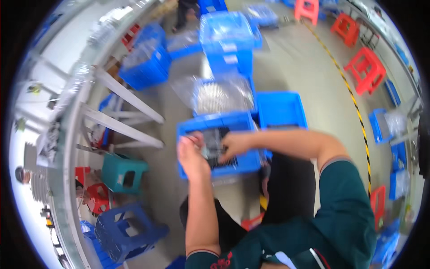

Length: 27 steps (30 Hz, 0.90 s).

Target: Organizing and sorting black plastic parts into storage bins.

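A blue plastic bin (253, 161) stands in front of me, with dark parts (217, 134) inside it; blur hides their exact kind. My left hand (192, 154) is over the bin's left side, its fingers curled and closed. A small pale patch shows beside those fingers, too smeared to name. Inside the bin, toward its right, my right hand (235, 145) reaches in from the side with bent, closed fingers against the dark parts. What either hand grips cannot be made out.
Beyond the bin sits another blue bin with a metallic ribbed load (224, 97) under clear plastic. A shallow blue bin (281, 109) adjoins on the right, and stacked blue bins (228, 38) rise behind. White table legs (123, 127), a teal stool (123, 172) and a dark blue stool (125, 228) are at left.
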{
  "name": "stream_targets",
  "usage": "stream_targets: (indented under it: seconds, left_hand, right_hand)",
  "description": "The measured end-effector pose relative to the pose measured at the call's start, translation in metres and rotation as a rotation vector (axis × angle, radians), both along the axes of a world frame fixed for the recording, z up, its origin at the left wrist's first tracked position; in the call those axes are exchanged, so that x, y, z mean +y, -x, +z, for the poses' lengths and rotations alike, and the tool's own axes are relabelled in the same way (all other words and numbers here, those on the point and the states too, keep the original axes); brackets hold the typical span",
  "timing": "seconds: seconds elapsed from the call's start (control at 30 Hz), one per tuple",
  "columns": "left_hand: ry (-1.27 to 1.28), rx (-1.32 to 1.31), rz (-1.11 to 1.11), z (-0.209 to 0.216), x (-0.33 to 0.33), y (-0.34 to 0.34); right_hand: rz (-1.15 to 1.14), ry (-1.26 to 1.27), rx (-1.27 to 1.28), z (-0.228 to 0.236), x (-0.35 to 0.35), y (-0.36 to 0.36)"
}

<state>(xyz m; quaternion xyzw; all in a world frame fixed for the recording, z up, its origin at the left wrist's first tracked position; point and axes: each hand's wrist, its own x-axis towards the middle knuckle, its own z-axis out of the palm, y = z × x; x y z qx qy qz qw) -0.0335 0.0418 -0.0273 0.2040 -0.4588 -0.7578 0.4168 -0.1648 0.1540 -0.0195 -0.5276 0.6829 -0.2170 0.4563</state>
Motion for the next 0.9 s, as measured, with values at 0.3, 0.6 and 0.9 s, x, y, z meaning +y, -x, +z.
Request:
stream_targets:
  seconds: [0.3,0.6,0.9]
  left_hand:
    - [-0.208,-0.243,-0.285,0.017,0.0,-0.033]
    - [-0.283,-0.304,-0.25,0.013,-0.001,-0.047]
    - [-0.272,-0.391,-0.23,0.002,-0.001,-0.03]
  right_hand:
    - [-0.562,-0.025,0.231,-0.164,0.114,0.164]
    - [-0.531,-0.23,0.457,-0.269,0.176,0.168]
    - [-0.6,-0.361,0.762,-0.343,0.212,0.161]
